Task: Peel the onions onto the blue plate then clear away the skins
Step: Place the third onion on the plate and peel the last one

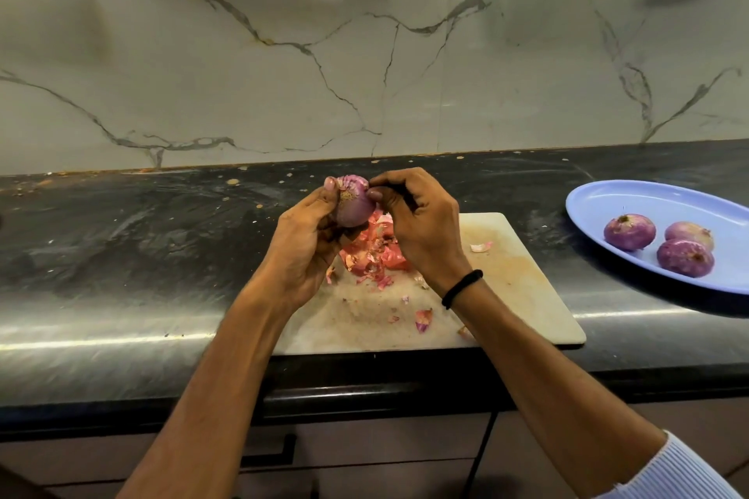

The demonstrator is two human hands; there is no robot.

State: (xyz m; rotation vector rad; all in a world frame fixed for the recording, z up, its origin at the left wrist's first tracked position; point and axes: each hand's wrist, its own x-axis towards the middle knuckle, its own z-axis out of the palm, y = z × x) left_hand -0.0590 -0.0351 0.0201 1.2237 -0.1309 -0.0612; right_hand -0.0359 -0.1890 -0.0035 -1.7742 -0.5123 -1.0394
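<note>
Head view: your left hand (308,231) grips an onion (353,202) above the cutting board (527,280), fingers curled round it. Your right hand (417,223) pinches at its top, seemingly pulling skin. Three peeled onions (629,232) already sit on the blue plate (632,198), well to the right on the counter (142,239). Skins (373,251) heaped on the board, not yet cleared. Judged past halfway; any further unpeeled onions not visible. No readable writing or brands anywhere.

Three peeled onions (629,232) on blue plate (632,202)
</note>
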